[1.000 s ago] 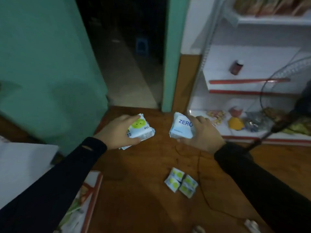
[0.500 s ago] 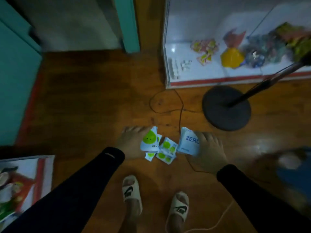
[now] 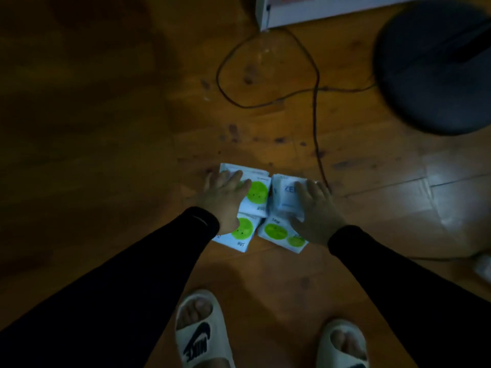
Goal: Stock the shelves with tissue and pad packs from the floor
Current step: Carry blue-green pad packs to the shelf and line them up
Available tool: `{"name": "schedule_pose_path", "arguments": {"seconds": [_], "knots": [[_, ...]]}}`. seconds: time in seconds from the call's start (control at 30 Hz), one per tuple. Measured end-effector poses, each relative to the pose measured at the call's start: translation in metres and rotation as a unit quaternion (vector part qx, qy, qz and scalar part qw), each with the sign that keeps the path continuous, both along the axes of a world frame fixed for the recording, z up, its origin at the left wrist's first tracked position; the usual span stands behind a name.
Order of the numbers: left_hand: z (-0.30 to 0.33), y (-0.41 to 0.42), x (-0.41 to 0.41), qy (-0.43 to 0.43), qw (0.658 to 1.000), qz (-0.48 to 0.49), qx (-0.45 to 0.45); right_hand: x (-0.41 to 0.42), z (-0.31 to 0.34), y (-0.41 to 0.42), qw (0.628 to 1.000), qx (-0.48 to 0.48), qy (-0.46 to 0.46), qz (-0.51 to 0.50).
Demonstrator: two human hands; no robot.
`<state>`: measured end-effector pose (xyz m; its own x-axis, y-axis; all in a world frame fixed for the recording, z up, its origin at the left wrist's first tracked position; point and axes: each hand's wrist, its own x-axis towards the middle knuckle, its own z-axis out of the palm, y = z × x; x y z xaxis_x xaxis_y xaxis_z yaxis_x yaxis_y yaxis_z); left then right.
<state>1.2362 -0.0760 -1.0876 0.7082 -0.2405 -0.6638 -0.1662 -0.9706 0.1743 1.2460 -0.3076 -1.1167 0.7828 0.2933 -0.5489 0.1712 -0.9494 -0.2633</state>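
Both hands, left hand (image 3: pixel 225 197) and right hand (image 3: pixel 316 211), fingers flat on floor packs (image 3: pixel 276 231); slick stacked wrappers could slide apart when scooped.

**Packs on the floor ahead of my feet**

The packs lie together on the floor (image 3: pixel 106 128), just ahead of my two sandals (image 3: pixel 198 330). My left hand (image 3: pixel 223 197) rests on the left upper pack (image 3: pixel 255 193); my right hand (image 3: pixel 316 211) rests on the right upper pack (image 3: pixel 285 195). The two touch side by side. Nearer me, two more packs (image 3: pixel 240 233) lie partly under them. Beyond the packs a cable (image 3: pixel 314 107) loops across the floor. A stand base (image 3: pixel 435 65) sits far right, and a shelf unit's corner (image 3: pixel 265 14) lies behind.
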Motion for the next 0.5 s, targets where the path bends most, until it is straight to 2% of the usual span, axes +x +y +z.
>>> {"name": "schedule_pose_path", "arguments": {"seconds": [0.1,0.23,0.33,0.5], "knots": [[-0.002,-0.002,-0.006,0.020,0.999,0.038,-0.022,-0.007,-0.003,0.000,1.000,0.002,0.023,-0.004],[0.058,0.004,-0.003,-0.029,0.998,0.047,-0.022,0.003,0.074,0.001,1.000,0.006,0.003,0.026],[0.144,0.017,0.006,-0.095,0.991,0.091,-0.031,0.023,0.170,0.010,0.996,0.022,-0.048,0.066],[0.344,0.057,0.005,-0.197,0.956,0.212,-0.044,0.059,0.371,0.048,0.977,0.081,-0.139,0.142]]}}
